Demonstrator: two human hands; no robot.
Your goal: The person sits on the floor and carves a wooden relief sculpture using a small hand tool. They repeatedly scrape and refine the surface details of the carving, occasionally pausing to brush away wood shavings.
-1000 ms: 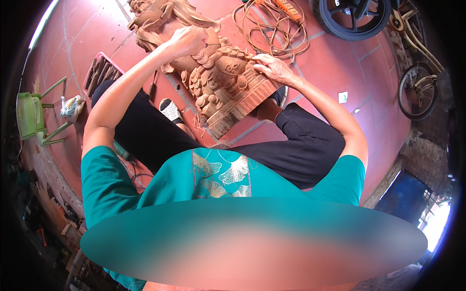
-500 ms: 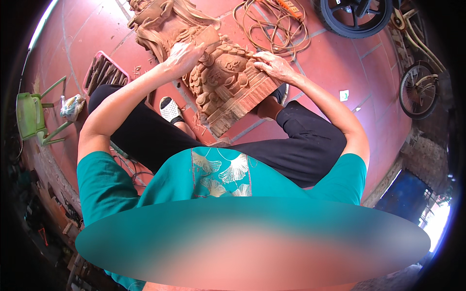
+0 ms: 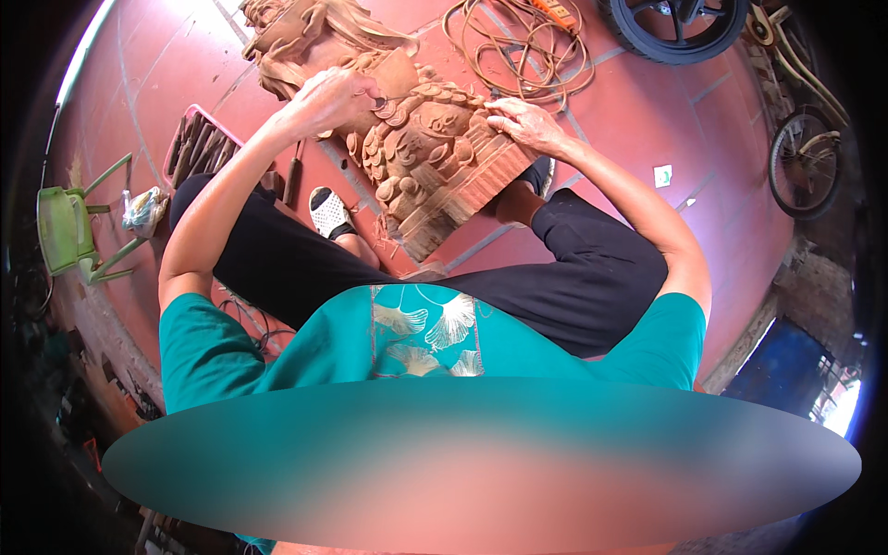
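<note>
A large reddish-brown wood carving (image 3: 435, 139) with coins, rounded figures and a stepped base lies slantwise on the floor between my legs. My left hand (image 3: 328, 100) is over its left side, fingers closed and their tips by the carved coins; whatever they may hold is hidden or too small to name. At the far right corner of the base, my right hand (image 3: 525, 125) rests with its fingers bent over the carving's edge, gripping it.
Left of my knee is a pink-rimmed tray (image 3: 199, 111) of tools, with a long dark-handled tool (image 3: 293, 176) beside it. A green chair (image 3: 67, 227) with a plastic bag (image 3: 144, 211) stands farther left. Beyond the carving lie a coiled cord (image 3: 518, 55) and a black wheel (image 3: 675, 28).
My left hand has shifted left across the carving, uncovering the carved coins. My right hand stays on the base edge. The dark-handled tool beside the tray now shows past my left forearm.
</note>
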